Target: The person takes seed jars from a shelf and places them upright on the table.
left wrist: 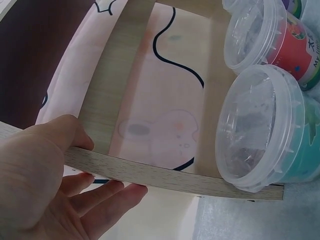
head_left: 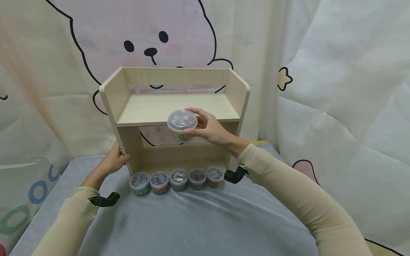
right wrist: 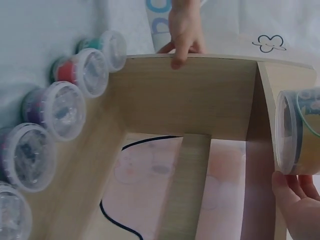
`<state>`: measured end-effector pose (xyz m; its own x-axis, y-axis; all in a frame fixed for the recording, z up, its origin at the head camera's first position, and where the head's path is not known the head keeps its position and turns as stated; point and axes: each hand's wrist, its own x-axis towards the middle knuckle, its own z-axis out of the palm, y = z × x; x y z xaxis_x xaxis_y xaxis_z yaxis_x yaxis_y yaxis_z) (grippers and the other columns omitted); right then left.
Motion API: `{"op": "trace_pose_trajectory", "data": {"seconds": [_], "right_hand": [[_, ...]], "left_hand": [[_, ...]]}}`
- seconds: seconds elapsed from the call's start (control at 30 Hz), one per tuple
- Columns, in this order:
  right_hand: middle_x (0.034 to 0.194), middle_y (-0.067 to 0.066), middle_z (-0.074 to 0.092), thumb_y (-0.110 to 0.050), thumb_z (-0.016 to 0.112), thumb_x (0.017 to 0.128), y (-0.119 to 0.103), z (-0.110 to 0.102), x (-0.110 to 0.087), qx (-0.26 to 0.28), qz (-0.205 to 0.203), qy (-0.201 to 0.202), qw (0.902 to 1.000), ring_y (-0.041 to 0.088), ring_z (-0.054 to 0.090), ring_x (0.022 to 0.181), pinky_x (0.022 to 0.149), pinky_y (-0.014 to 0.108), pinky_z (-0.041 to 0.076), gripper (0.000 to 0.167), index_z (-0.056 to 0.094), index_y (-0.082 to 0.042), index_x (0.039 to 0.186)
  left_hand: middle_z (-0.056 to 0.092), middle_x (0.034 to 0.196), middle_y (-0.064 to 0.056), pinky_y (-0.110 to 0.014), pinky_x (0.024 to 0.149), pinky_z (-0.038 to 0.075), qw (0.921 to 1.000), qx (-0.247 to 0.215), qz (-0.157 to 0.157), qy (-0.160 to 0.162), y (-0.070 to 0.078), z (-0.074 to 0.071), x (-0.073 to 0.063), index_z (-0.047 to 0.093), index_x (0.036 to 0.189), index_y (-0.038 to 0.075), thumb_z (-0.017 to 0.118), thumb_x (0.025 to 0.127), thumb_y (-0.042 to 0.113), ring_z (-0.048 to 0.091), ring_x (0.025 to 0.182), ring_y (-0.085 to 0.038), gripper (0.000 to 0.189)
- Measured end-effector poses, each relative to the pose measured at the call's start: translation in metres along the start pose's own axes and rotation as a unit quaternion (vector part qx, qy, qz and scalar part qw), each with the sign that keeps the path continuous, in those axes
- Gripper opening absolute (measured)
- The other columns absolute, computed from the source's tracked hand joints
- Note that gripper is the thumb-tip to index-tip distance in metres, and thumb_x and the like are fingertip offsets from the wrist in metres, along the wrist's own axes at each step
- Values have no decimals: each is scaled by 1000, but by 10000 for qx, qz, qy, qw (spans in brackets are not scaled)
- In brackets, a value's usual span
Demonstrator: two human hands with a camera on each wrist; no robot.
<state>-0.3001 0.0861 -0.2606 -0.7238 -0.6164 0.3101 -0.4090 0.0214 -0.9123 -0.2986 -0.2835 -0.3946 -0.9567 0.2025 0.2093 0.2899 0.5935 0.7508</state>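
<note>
My right hand (head_left: pixel 209 128) holds a round plastic tub (head_left: pixel 182 121) with a clear lid, in front of the upper shelf's front edge. In the right wrist view the tub (right wrist: pixel 305 132) shows yellowish contents and a thin handle, with fingers and thumb against it. My left hand (head_left: pixel 114 159) grips the left side panel of a small wooden shelf unit (head_left: pixel 179 108). The left wrist view shows the thumb on one face of the panel (left wrist: pixel 150 170) and the fingers on the other. Below, a row of several lidded tubs (head_left: pixel 178 179) stands along the unit's front.
The unit stands on a table with a grey-blue cloth (head_left: pixel 198 224). Behind it hangs a pale curtain (head_left: pixel 256 46) with a printed bear. In the left wrist view the nearest row tub (left wrist: pixel 270 130) is teal, beside a red one (left wrist: pixel 295 45).
</note>
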Motion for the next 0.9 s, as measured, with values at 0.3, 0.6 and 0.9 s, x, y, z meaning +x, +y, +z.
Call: {"op": "trace_pose_trajectory", "data": {"seconds": [0.3, 0.6, 0.9], "right_hand": [[148, 22, 48, -17, 79, 88, 17, -10, -21, 144, 320, 202, 9992, 31, 53, 134, 101, 22, 52, 81, 34, -5, 155], [145, 21, 48, 8, 66, 90, 40, -22, -45, 64, 623, 458, 9970, 22, 57, 126, 96, 19, 52, 73, 36, -7, 155], [153, 25, 40, 0, 70, 91, 71, -34, -74, 609, 927, 662, 9916, 23, 52, 134, 96, 18, 53, 78, 29, -5, 158]], "left_hand": [[29, 151, -41, -55, 74, 61, 10000, 0, -7, 29, 2, -1, 0, 0, 161, 8, 52, 95, -2, 44, 127, -64, 84], [31, 149, -41, -51, 71, 61, 10000, 74, -20, 60, 0, 0, 1, 4, 159, 5, 53, 95, -1, 47, 124, -62, 81], [27, 152, -40, -57, 73, 61, 10000, -29, 20, 31, -3, 1, 2, 1, 160, 9, 53, 95, -2, 43, 127, -66, 85]]}}
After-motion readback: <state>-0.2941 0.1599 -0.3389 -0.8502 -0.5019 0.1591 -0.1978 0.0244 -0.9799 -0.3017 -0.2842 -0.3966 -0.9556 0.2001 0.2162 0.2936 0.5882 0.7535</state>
